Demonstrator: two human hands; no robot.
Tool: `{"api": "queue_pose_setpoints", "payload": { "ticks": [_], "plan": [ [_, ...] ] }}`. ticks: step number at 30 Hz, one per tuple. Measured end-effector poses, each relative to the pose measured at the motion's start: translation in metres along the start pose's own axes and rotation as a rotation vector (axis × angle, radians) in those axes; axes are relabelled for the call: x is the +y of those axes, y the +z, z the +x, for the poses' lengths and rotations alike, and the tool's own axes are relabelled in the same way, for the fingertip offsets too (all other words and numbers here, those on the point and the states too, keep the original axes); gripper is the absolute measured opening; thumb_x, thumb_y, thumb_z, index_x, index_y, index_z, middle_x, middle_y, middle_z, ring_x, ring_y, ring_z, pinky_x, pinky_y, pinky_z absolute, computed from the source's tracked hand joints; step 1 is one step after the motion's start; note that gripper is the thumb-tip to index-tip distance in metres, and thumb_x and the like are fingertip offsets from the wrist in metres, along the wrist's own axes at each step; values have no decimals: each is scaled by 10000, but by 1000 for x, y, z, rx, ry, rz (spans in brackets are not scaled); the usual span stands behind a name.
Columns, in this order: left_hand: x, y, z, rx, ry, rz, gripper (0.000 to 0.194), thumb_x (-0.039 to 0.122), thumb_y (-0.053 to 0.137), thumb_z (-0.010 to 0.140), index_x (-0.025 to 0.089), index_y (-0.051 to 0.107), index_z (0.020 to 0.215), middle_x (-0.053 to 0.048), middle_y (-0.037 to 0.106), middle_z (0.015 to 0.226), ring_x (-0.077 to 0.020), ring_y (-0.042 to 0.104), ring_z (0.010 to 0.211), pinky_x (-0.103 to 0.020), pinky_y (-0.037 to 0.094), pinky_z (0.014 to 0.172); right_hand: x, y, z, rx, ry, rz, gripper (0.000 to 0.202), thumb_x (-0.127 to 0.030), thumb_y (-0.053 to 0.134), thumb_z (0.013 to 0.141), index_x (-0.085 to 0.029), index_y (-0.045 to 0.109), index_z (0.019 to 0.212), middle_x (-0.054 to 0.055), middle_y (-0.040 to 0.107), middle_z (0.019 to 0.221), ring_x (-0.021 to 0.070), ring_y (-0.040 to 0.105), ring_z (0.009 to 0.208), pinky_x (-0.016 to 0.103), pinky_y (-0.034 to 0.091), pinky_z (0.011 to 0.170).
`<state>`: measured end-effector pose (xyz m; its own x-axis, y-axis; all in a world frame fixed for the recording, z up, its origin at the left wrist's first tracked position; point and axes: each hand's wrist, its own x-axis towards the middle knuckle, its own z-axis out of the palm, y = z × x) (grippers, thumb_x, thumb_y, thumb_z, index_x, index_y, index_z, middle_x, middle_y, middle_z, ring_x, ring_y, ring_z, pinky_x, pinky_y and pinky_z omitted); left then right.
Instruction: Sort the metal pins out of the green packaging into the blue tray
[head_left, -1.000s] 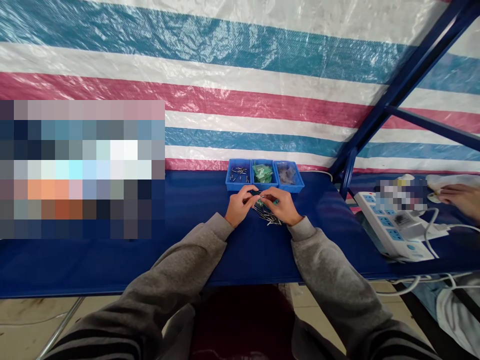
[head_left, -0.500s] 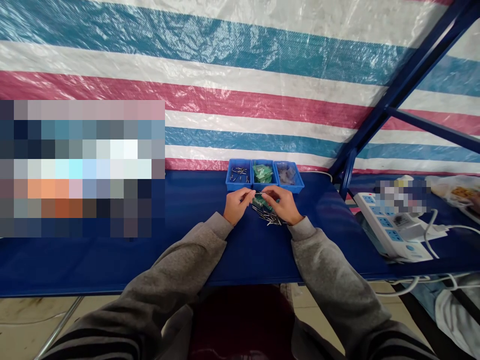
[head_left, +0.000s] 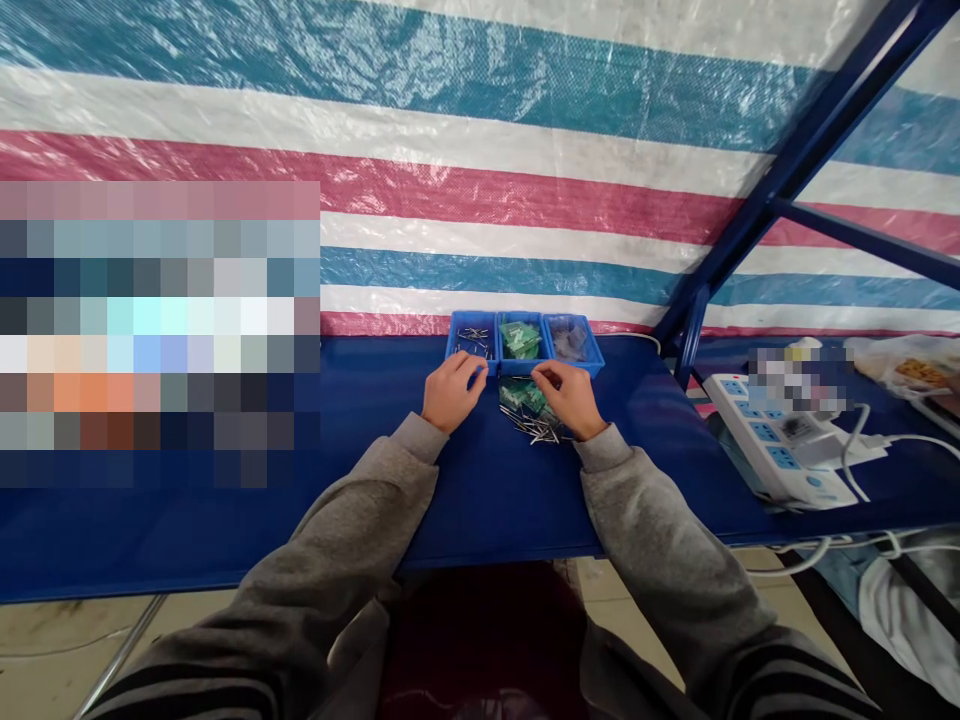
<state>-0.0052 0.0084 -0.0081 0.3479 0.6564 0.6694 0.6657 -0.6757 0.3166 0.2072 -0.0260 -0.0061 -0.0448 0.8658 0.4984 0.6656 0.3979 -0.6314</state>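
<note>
My left hand (head_left: 450, 392) is at the front edge of the left blue bin (head_left: 472, 345), which holds thin metal pieces; its fingers are curled with a gap between thumb and fingers, and nothing shows in them. My right hand (head_left: 571, 398) is pinched on a thin dark metal piece (head_left: 523, 378) that points left. Beneath it, green packets (head_left: 527, 396) and a pile of thin metal pins (head_left: 538, 430) lie on the blue table. The middle bin holds green packets (head_left: 520, 340); the right bin holds clear bags (head_left: 570, 340).
A white power strip (head_left: 772, 440) with a plugged-in adapter stands at the right, near a blue metal frame (head_left: 750, 230). Behind the blue table (head_left: 360, 510) hangs a striped sheet (head_left: 487, 190). A plastic bag (head_left: 911, 365) lies at the far right. A pixelated area covers the left.
My left hand has moved left, away from my right hand, to the left bin's edge. My right hand has shifted slightly right. The view has tilted a little.
</note>
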Motion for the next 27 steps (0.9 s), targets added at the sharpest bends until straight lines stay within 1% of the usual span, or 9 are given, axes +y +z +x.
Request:
{"api": "queue_pose_setpoints", "payload": {
  "ticks": [4,7,9,14,18,20,23,25,27],
  "plan": [
    [3,10,-8,-173,153,-55,214,295,497,934,186,681,944,-73,679,948,-205,613,911,-309,473,834,8,1,0,-120,16,-156,71,-255,676,783,-194,687,816,23,656,727,169,586,648,283,430,629],
    [1,18,-9,-265,188,-48,239,349,549,909,182,689,1006,-94,684,1051,-238,606,986,-358,473,878,10,2,-2,-241,25,-296,226,-288,772,704,-198,709,902,62,683,901,208,629,778,305,463,686],
    [-2,21,-10,-311,198,-46,270,385,574,895,186,691,1035,-94,688,1096,-251,603,1029,-374,467,892,10,4,-3,-298,38,-350,304,-306,798,682,-199,713,954,87,682,994,235,645,858,321,483,727],
    [-6,24,-12,-363,182,-47,277,412,572,896,194,710,998,-78,716,1052,-241,626,1006,-362,464,862,8,5,-4,-338,47,-397,331,-271,801,680,-203,715,993,103,689,1041,271,653,954,344,508,788],
    [-6,23,-11,-425,168,-34,285,388,528,924,188,718,994,-71,721,1039,-228,635,975,-351,460,840,1,2,-3,-360,51,-410,310,-238,711,748,-197,702,1055,92,703,1089,272,649,1015,339,501,839],
    [-5,22,-11,-449,164,-29,284,364,507,936,187,718,1005,-70,719,1039,-225,635,970,-352,459,842,-3,1,-3,-351,60,-402,306,-207,647,778,-189,696,1080,81,714,1089,261,657,1008,332,496,850],
    [-4,20,-10,-453,160,-38,268,345,506,936,192,721,987,-67,721,1022,-228,640,966,-357,465,859,-5,0,-2,-280,69,-373,278,-159,587,789,-190,710,1036,66,739,1030,247,677,954,326,499,829],
    [-2,19,-10,-403,131,-74,266,340,509,936,188,711,1021,-74,718,1039,-236,639,986,-370,470,884,-4,0,-2,-201,54,-338,250,-141,551,804,-189,722,980,64,751,966,240,689,886,331,505,796],
    [0,17,-10,-304,71,-162,318,357,529,928,172,662,1151,-96,696,1117,-245,629,1035,-373,479,901,-3,-1,-2,-114,-4,-259,238,-151,517,839,-184,725,952,71,752,928,228,689,825,335,511,770]
  ]
}}
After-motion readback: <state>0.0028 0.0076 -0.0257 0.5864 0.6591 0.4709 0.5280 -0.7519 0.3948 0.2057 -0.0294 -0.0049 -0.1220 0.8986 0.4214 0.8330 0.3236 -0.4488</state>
